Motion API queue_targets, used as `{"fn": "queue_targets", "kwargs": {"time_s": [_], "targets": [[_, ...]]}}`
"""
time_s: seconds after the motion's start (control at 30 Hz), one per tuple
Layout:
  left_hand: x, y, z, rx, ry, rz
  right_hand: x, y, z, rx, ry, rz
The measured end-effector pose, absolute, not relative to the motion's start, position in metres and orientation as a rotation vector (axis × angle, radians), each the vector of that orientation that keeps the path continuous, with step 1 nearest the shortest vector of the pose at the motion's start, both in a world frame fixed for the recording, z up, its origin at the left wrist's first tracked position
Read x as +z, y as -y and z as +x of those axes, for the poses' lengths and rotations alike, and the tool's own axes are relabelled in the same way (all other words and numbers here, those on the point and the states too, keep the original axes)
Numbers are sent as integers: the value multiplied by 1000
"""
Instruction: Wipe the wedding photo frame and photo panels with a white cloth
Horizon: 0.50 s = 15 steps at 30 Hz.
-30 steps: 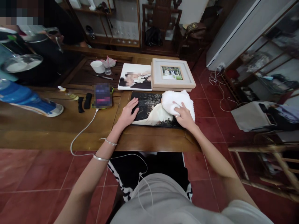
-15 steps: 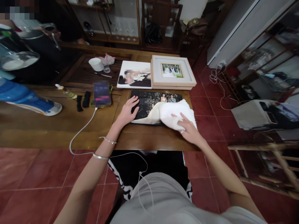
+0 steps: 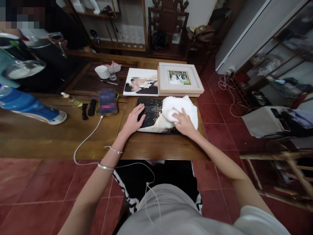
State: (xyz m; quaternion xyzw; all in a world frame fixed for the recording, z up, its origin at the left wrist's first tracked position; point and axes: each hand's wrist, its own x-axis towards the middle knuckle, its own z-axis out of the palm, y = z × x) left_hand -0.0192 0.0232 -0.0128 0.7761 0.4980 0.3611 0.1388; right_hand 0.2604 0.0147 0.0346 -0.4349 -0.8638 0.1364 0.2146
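A dark wedding photo panel (image 3: 153, 112) lies flat on the wooden table in front of me. My left hand (image 3: 134, 119) rests on its left edge, fingers stretched out and slightly spread. Over the panel's right half, my right hand (image 3: 186, 124) presses down a bunched white towel (image 3: 179, 106), with the fingers partly sunk in the cloth. The towel hides the couple and much of the right side of the picture. Beyond the panel, a second photo panel (image 3: 141, 82) with a white border lies beside a pale framed photo (image 3: 179, 78).
To the left are a phone (image 3: 107, 101) on a white cable, two black bands (image 3: 88, 109), a small dropper bottle (image 3: 71, 99), a large blue bottle (image 3: 30, 106) and a white cup (image 3: 102, 72). Another person stands at the far left, beside a glass lid (image 3: 25, 69).
My right hand has moved the towel left and away from me across the panel, covering the couple. My left hand stays on the left edge. The view has shifted slightly.
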Motion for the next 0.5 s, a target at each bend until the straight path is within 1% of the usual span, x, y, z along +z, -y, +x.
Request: {"fn": "queue_targets", "kwargs": {"time_s": [0.13,0.23,0.33,0.5], "targets": [[-14,-24,-20,1035,-1437,2229,36,52,250,461,2552,-1026],[-14,-24,-20,1021,-1426,2234,39,73,244,512,2649,-905],[-14,-24,-20,1000,-1425,2247,40,57,240,506,2632,-950],[-14,-24,-20,999,-1420,2237,40,-15,233,450,2551,-1109]]}}
